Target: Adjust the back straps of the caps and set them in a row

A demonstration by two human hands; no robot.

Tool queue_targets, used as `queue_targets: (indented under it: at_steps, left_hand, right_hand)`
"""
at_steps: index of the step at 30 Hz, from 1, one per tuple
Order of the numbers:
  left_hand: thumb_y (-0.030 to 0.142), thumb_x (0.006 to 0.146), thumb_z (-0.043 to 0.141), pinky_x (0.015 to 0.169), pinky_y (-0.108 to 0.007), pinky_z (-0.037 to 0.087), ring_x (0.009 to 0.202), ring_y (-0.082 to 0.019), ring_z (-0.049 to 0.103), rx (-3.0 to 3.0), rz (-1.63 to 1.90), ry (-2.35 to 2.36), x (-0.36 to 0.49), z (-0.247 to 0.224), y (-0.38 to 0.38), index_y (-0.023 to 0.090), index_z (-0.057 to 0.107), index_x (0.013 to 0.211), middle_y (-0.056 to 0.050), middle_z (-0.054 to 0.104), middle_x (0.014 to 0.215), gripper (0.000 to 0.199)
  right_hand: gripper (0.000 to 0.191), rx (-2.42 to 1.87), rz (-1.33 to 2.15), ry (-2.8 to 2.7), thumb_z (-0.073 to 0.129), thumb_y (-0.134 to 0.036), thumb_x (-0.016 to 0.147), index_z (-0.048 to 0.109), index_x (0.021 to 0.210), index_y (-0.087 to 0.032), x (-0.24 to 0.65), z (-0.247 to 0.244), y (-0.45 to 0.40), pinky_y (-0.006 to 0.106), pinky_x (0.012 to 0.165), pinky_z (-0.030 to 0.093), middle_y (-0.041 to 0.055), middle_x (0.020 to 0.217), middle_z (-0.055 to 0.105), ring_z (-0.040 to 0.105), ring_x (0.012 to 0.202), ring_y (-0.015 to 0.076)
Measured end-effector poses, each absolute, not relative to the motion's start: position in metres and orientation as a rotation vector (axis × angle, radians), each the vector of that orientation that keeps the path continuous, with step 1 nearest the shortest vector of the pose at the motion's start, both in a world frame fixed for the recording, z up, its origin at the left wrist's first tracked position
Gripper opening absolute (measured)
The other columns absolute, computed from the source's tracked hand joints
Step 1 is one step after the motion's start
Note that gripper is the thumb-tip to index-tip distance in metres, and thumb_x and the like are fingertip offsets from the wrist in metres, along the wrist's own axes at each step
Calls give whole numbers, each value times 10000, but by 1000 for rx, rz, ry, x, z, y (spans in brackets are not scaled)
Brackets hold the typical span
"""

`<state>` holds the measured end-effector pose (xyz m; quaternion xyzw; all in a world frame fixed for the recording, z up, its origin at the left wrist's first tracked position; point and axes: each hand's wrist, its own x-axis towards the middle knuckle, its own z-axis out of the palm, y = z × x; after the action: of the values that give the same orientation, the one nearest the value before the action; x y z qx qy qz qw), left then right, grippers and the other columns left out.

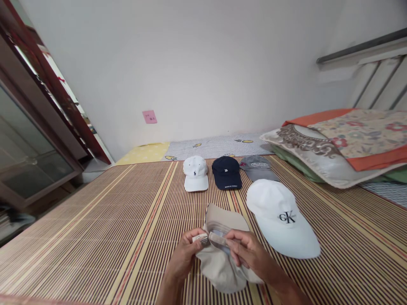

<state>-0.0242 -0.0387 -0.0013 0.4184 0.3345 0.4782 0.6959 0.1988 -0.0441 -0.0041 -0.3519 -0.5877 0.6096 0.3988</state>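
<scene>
A beige baseball cap [222,271] lies upside down on the striped mat, its brim pointing away from me. My left hand [187,250] pinches the metal buckle [203,239] at one end of the cap's back strap. Between the fingers of my right hand [246,250] is the other part of the strap [218,239]. The two strap parts meet or nearly meet; I cannot tell whether they are joined. Right of the beige cap sits a large white cap [276,216] with black letters on its front.
Behind stand a small white cap [195,173], a navy cap [227,173] and a grey cap [259,168] in a row. Pillows [311,148] are stacked at the right on the striped mat [95,237]. A wall [203,67] closes off the back; a cabinet [28,148] is at left.
</scene>
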Motion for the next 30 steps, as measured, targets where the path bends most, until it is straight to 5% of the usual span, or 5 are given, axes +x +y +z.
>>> queue_targets:
  at_steps: [25, 30]
  left_hand:
    - [566, 720, 865, 560, -229, 269, 576, -86, 368, 1074, 1029, 791, -25, -3, -38, 149, 657, 701, 34, 523, 627, 466]
    - [591, 725, 849, 560, -236, 253, 575, -90, 354, 1125, 1012, 804, -24, -2, -40, 150, 651, 685, 37, 498, 611, 484]
  right_hand:
    - [318, -1009, 1206, -1796, 562, -432, 943, 624, 731, -202, 206, 21, -48, 284, 616, 377, -26, 615, 553, 515, 616, 154]
    - [261, -1010, 1151, -1781, 605, -422, 928, 745, 901, -202, 206, 21, -48, 306, 694, 469, 29, 757, 688, 640, 743, 210]
